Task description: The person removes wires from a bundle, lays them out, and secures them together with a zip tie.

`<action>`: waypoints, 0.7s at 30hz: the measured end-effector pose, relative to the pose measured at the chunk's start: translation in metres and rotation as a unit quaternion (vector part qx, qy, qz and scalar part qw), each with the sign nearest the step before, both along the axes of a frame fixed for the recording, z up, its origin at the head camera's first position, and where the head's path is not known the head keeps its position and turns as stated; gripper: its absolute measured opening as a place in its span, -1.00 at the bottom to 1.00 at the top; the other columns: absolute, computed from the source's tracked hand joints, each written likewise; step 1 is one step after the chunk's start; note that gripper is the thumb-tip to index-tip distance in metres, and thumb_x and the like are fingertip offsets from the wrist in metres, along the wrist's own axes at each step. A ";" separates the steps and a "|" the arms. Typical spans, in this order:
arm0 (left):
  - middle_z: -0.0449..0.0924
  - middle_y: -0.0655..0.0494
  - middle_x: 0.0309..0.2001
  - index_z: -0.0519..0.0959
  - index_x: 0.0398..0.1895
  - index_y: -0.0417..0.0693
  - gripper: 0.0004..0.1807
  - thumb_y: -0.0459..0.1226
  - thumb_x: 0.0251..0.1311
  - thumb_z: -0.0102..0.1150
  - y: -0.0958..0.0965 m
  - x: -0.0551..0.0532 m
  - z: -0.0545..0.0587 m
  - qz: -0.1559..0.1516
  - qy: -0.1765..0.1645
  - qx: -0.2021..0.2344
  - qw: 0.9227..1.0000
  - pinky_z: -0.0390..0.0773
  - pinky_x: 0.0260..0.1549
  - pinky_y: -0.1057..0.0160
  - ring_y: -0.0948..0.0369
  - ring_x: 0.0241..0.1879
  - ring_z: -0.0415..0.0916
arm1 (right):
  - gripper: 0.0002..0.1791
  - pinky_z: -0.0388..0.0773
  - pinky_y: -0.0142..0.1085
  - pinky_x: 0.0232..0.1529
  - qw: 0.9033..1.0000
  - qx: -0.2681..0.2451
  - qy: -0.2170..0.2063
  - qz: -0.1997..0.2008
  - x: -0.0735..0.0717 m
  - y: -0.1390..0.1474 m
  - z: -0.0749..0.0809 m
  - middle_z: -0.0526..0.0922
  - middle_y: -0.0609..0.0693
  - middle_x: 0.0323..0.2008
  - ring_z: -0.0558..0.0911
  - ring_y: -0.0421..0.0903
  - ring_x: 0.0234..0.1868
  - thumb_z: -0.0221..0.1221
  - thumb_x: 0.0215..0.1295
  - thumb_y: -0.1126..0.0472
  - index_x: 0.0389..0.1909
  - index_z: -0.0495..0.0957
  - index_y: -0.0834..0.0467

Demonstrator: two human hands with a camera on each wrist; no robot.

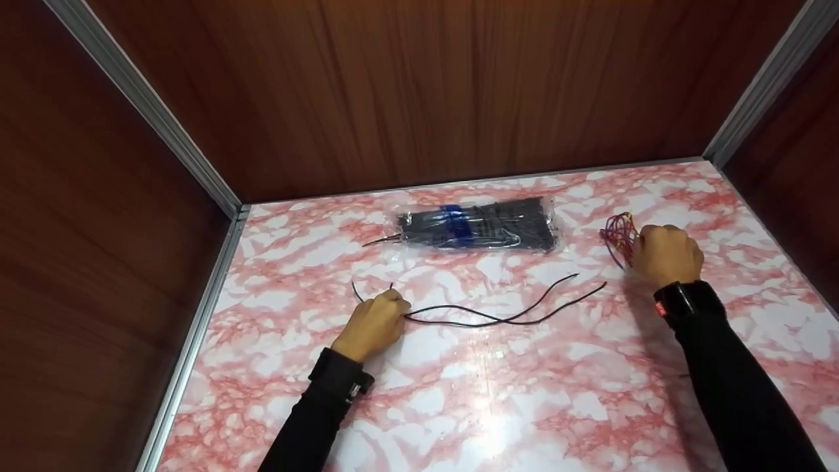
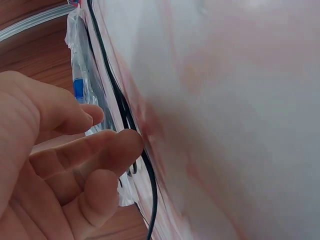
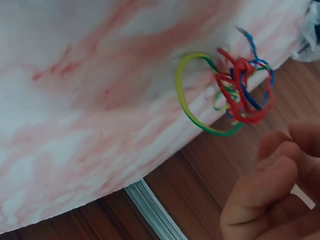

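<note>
My left hand (image 1: pixel 371 324) is over the left part of two thin black wires (image 1: pixel 503 320), which lie on the table and cross each other to its right. In the left wrist view, its bent fingers (image 2: pixel 107 150) overlap the black wire (image 2: pixel 153 187), and the thumb is apart from them. At the right, my right hand (image 1: pixel 670 257) is beside a tangled bundle of coloured wires (image 1: pixel 618 229). The right wrist view shows red, blue and yellow-green loops of this bundle (image 3: pixel 245 95), with a gap between them and the loosely curled fingers (image 3: pixel 265 185).
A clear plastic bag (image 1: pixel 491 226) of dark, thin strips with a blue band lies near the back of the red-and-white marbled table (image 1: pixel 524 406). Brown wood panels (image 1: pixel 446 92) with metal edging (image 1: pixel 190 373) stand behind and at both sides.
</note>
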State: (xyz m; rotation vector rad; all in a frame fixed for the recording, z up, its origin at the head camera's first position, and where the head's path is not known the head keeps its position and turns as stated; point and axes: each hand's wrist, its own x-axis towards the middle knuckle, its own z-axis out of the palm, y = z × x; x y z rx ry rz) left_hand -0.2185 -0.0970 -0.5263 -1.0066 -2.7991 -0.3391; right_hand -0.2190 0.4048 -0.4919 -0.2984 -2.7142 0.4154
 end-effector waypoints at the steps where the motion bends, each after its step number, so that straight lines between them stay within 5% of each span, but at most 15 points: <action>1: 0.61 0.06 -0.21 0.69 -0.29 -0.01 -0.83 -0.39 0.08 0.18 0.000 0.000 0.000 0.000 -0.001 0.001 1.000 0.64 -0.40 0.11 0.08 -0.31 0.67 | -0.78 0.38 0.30 -0.44 1.000 -0.001 -0.008 0.000 -0.001 0.001 -0.002 0.55 0.41 -0.40 0.55 0.51 -0.34 0.05 0.28 0.23 -0.41 0.59 0.27; 13: 0.59 0.08 -0.28 0.69 -0.29 -0.01 -0.85 -0.36 0.16 0.15 0.000 -0.001 -0.005 0.010 -0.013 -0.007 1.000 0.63 -0.41 0.11 0.09 -0.33 0.65 | -0.79 0.37 0.31 -0.51 0.999 0.030 0.001 0.021 -0.004 -0.004 -0.016 0.54 0.49 -0.44 0.52 0.54 -0.43 0.09 0.28 0.26 -0.39 0.53 0.35; 21: 0.61 0.10 -0.25 0.68 -0.34 0.00 -0.87 -0.34 0.17 0.14 0.005 -0.002 -0.005 0.006 -0.007 0.002 1.000 0.65 -0.38 0.11 0.09 -0.29 0.68 | -0.84 0.37 0.31 -0.57 0.995 0.060 0.063 0.040 0.000 -0.013 -0.018 0.49 0.48 -0.54 0.49 0.54 -0.53 0.00 0.18 0.39 -0.53 0.42 0.40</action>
